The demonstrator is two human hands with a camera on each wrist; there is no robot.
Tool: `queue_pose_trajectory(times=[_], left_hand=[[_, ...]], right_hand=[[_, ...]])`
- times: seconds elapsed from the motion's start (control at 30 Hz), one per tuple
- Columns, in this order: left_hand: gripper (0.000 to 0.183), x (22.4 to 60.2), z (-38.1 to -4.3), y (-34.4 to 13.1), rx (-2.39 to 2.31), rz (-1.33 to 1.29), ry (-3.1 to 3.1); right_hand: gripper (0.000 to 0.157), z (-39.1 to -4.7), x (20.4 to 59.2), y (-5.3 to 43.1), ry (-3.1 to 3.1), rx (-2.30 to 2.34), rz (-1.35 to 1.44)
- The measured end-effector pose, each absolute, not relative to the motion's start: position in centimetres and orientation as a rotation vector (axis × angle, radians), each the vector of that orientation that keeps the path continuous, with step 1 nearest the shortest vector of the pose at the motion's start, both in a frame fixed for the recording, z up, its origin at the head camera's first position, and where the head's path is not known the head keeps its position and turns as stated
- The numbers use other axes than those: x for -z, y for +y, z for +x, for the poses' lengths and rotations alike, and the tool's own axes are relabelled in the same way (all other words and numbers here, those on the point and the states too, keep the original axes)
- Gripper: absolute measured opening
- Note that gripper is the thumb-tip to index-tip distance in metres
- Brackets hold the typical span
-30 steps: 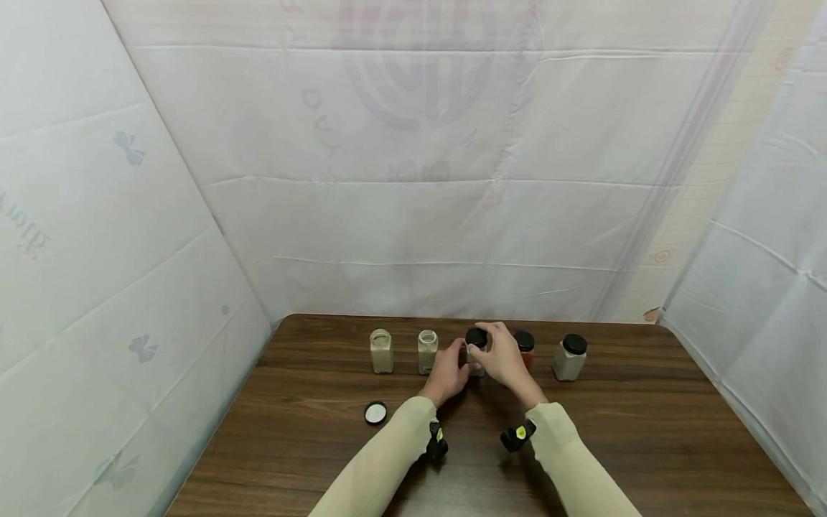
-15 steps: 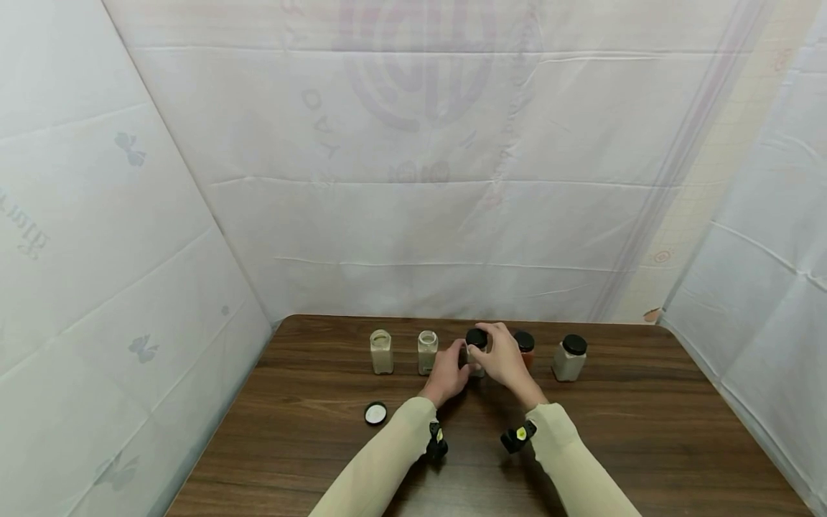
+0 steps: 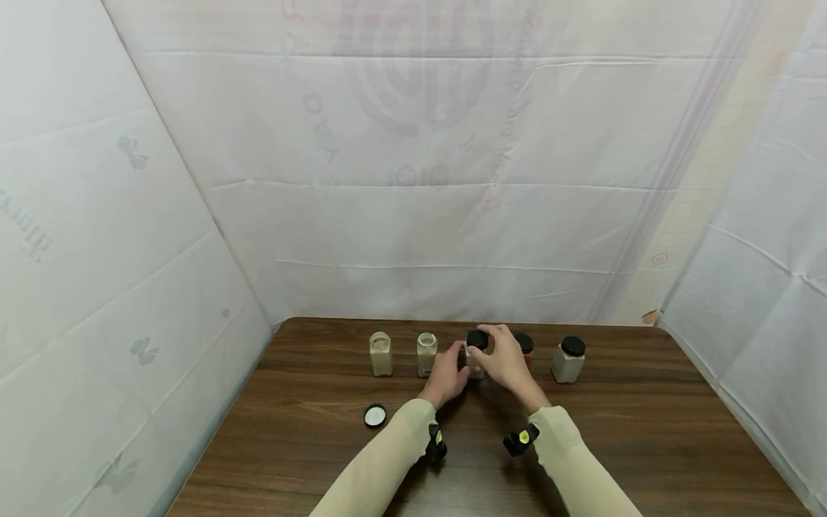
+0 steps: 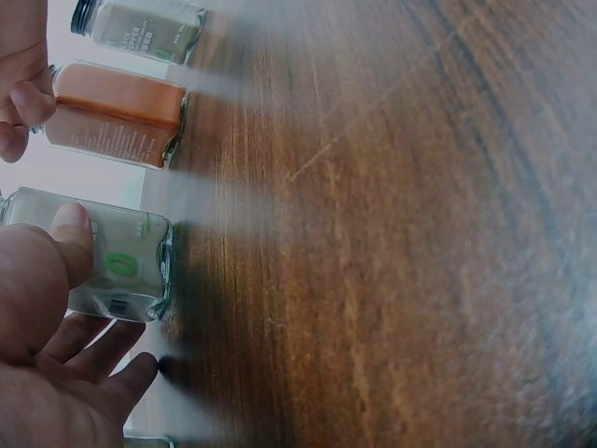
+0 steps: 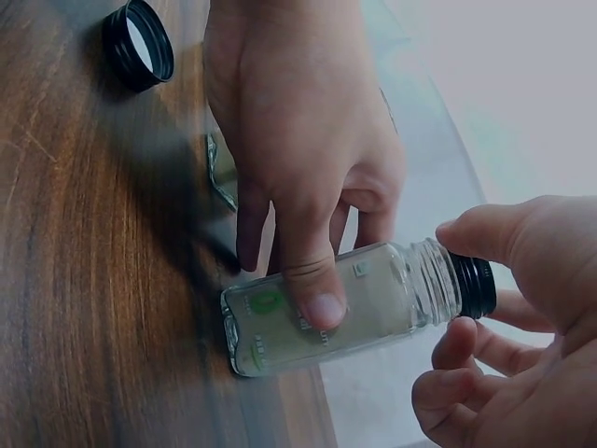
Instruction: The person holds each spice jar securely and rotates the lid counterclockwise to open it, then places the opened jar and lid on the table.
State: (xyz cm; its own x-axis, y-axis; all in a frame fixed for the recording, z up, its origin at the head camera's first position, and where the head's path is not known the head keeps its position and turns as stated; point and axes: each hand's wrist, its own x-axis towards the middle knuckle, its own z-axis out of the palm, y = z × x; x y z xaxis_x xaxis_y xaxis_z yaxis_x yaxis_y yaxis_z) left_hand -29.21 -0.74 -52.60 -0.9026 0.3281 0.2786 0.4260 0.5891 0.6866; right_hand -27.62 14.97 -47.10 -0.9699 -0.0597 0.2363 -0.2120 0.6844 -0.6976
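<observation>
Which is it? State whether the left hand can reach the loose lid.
Probably yes: nothing covers the loose lid beside the left sleeve, though the left hand must first release its jar.

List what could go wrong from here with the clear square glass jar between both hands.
The right hand pinches the round black lid, with glass threads showing below it; a sudden release could spill what's inside. The left hand grips the clear square glass jar close to an uncapped clear glass jar, so a slip might tip that one. The right hand could also bump the nearby orange-filled glass jar.
</observation>
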Motion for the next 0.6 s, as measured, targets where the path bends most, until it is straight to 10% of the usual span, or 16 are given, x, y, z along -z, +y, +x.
queue_pose_trajectory(times=[0.6], left_hand=[[0.045,52.51,-29.08,-0.67,1.252,-0.578,-2.719]], right_hand=[[0.053,-26.64,46.35,15.77,-2.668,-1.137,0.253]])
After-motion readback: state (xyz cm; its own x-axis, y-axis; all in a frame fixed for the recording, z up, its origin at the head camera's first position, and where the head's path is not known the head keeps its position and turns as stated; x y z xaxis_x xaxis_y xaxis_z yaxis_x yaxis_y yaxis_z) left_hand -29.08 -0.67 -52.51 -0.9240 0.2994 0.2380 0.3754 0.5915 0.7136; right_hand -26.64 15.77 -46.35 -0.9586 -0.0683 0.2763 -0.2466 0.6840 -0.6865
